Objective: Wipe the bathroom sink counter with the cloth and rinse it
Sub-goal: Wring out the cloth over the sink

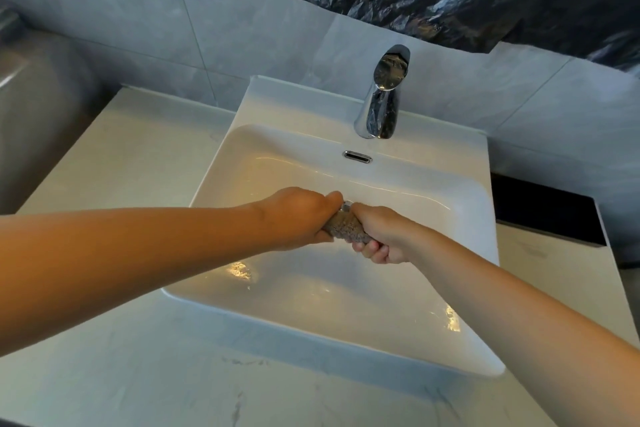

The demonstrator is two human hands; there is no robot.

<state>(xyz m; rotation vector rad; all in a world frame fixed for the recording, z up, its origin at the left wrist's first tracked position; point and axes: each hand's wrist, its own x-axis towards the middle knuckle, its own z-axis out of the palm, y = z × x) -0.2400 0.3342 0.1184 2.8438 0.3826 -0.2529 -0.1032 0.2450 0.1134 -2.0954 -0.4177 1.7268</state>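
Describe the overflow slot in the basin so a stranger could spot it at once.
Find the white rectangular sink sitting on the pale counter. At its back edge stands a tall chrome faucet; directly below the faucet's base, on the basin's rear wall, is the overflow slot. It is a small horizontal chrome-ringed oval, flat against the white wall, unlike the upright faucet.

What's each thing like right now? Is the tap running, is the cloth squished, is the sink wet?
Grey-brown knobbly cloth: bunched into a tight roll, gripped at both ends.
Left hand: fingers curled round the cloth.
Right hand: fingers curled round the cloth.
Shiny chrome tap: no water stream visible.
White rectangular ceramic sink: wet, water glinting inside.
Pale marble-look counter: wet or dry, cannot tell.
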